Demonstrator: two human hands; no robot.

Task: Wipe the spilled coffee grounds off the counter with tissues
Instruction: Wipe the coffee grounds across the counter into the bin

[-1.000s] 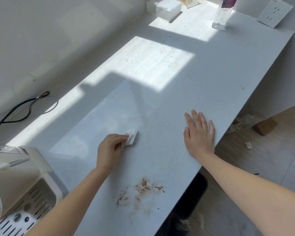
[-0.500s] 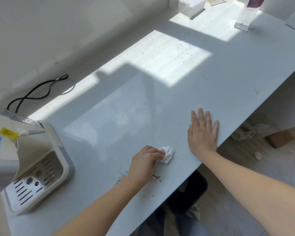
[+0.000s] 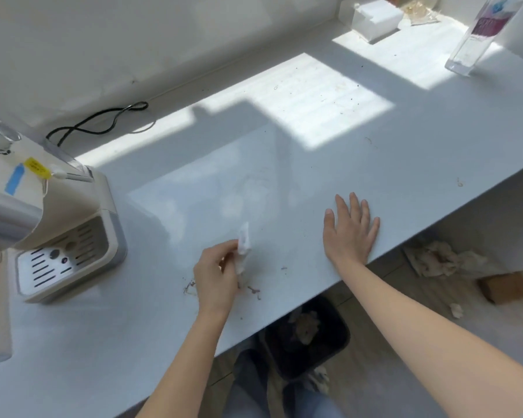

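While your right hand (image 3: 351,233) is lying flat and empty to brace you on the counter (image 3: 344,152), your left hand (image 3: 216,279) is pinching the tissue (image 3: 243,244) over the remaining coffee grounds (image 3: 254,290).

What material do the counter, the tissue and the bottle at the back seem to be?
Counter: probably smooth stone or laminate, pale grey, with a soft sheen reflecting light.
Tissue in the left hand: thin white paper, crumpled and creased.
Bottle: clear, see-through, likely plastic or glass; the picture cannot settle which.
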